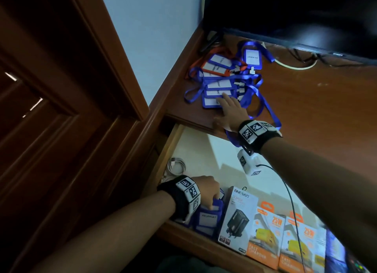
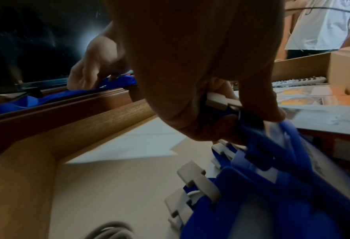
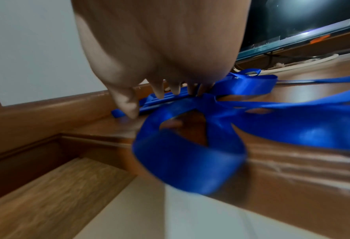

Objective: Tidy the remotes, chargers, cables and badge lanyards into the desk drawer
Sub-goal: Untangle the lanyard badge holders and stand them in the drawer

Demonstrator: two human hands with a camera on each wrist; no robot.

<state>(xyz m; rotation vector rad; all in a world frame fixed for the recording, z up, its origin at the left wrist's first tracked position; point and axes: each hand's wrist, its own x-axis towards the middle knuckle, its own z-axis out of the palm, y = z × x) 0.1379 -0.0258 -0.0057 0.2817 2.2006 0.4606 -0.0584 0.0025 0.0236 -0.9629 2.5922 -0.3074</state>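
Desk [image 1: 306, 109] carries a tangled pile of badges [image 1: 218, 85], touched by the flat, unclenched right hand [image 1: 230, 111]; more are gripped by the left hand [image 1: 206, 189] in the drawer [image 1: 204, 150]. Ribbons judged limp and snag-prone; stiff holders are better grasped

Brown wooden desk [image 1: 318, 113]: badge lanyards [image 1: 222, 83] heaped far left, dark screen [image 1: 295, 15] at far edge, white cable [image 1: 295, 67] just before it.

Dim, shadowed views (wrist pictures motion-blurred, edges warped).
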